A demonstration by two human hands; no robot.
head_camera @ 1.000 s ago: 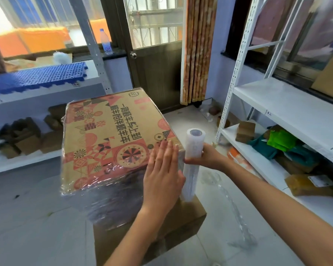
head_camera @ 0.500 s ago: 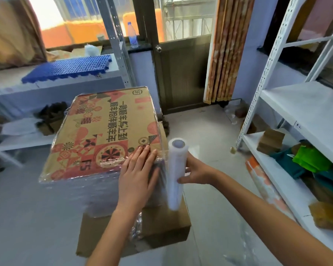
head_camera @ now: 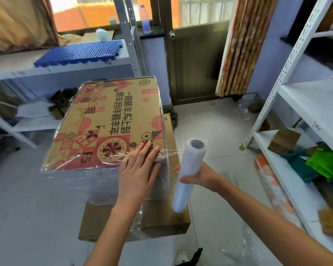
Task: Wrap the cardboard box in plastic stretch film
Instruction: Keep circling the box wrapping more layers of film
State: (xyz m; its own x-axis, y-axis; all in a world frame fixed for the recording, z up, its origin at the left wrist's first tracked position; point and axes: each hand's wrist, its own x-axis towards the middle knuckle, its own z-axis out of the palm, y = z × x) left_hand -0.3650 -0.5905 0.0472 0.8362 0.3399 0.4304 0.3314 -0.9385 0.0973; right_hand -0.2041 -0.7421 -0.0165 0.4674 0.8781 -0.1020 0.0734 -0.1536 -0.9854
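Observation:
A printed cardboard box (head_camera: 108, 123) with red and black patterns sits on top of a plain brown box (head_camera: 161, 221). Clear stretch film covers its sides and near edge. My left hand (head_camera: 138, 169) lies flat with straight fingers on the box's near right corner, pressing the film down. My right hand (head_camera: 202, 176) grips a white roll of stretch film (head_camera: 188, 173), held upright just right of the box. A short band of film stretches from the roll to the corner under my left hand.
White metal shelving (head_camera: 304, 104) stands at the right with small boxes and green and teal items. Another shelf at the left carries a blue plastic mat (head_camera: 79, 54). A dark door (head_camera: 196, 62) is behind. Loose film lies on the tiled floor (head_camera: 219, 131).
The view has shifted left around the box. The roll has drawn away from the box's corner to the right, pulling out a strip of film. My left hand stays pressed on the corner.

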